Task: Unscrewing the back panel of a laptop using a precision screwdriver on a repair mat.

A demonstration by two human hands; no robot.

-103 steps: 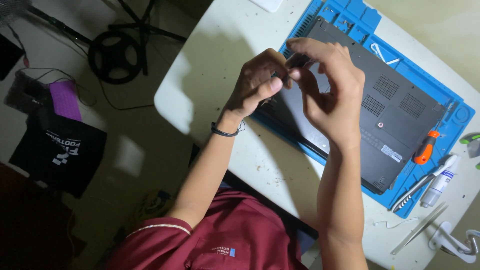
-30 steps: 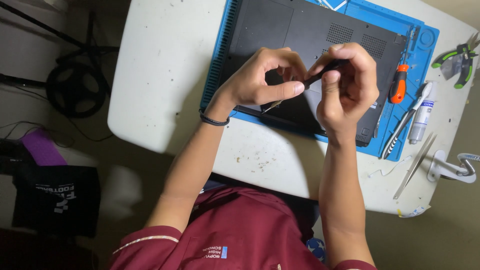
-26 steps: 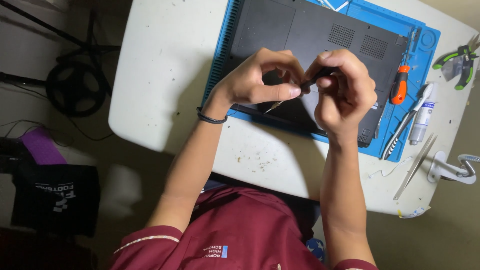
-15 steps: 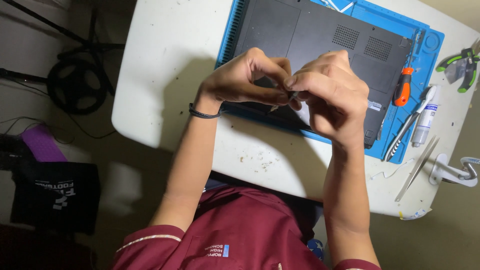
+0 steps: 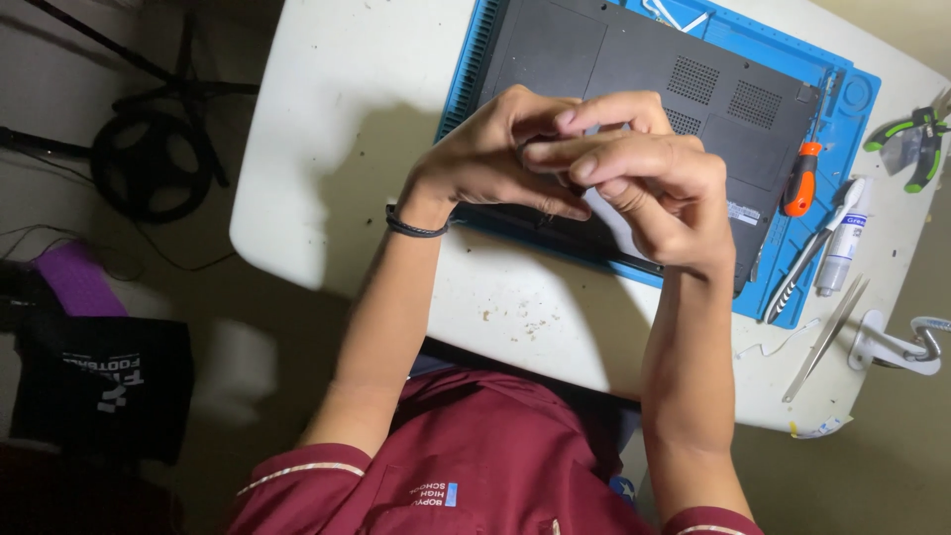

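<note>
My left hand (image 5: pixel 485 159), with a black band on its wrist, and my right hand (image 5: pixel 654 188) are pressed together above the near edge of a dark laptop (image 5: pixel 634 69). The laptop lies bottom side up on a blue work mat (image 5: pixel 842 89). The fingers of both hands curl around a small thin tool, which is almost wholly hidden between them. Only a tiny dark tip shows under my left fingers, so I cannot tell what kind of tool it is.
On the mat's right side lie an orange-handled screwdriver (image 5: pixel 799 178), a slim grey tool (image 5: pixel 807 263) and a small white tube (image 5: pixel 847 238). Tweezers (image 5: pixel 827 337), green-handled pliers (image 5: pixel 916 149) and a metal hook (image 5: pixel 897 347) lie on the white table (image 5: pixel 337 129). A black bag (image 5: pixel 99 386) sits on the floor.
My hands have closed tighter together and now cover the thin tool that showed between my fingers a second ago. The view has shifted a little towards the table.
</note>
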